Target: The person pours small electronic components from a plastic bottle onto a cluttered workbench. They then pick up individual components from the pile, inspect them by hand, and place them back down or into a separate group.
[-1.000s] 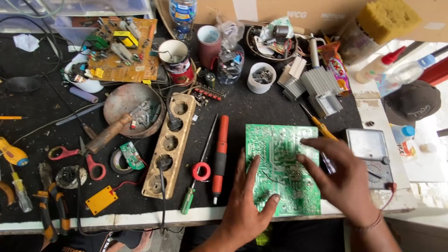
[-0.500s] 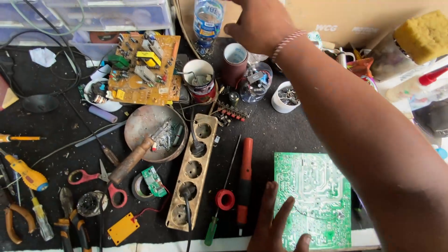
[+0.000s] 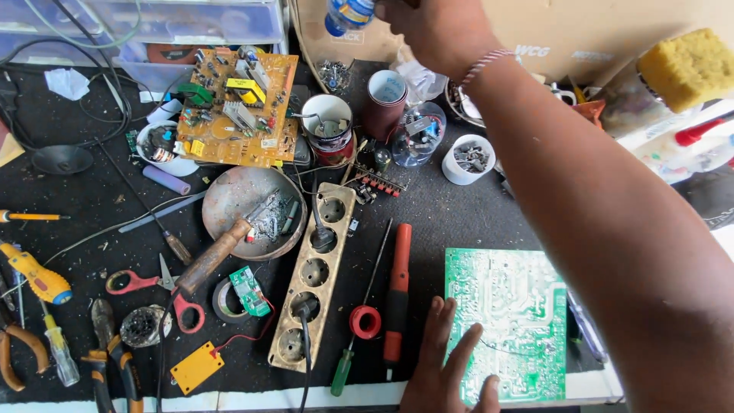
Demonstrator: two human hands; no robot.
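At the near edge of the worktop (image 3: 459,206), the left hand (image 3: 447,367) lies flat with fingers spread on the left side of a green circuit board (image 3: 508,321), pinning it solder-side up. Far beyond it, the right hand (image 3: 436,30) stretches to the back of the worktop and looks closed around a clear plastic bottle (image 3: 348,15); the grip itself is mostly cut off by the frame edge, so I cannot be sure how firmly it holds. Just left of the left hand lie a red-handled tool (image 3: 396,294) and a beige power strip (image 3: 313,279). Judging by this, the step in hand is fetching the bottle while steadying the board. Bringing it back calls for clearing the cups (image 3: 386,95) and jar (image 3: 419,134) crowded below that arm.
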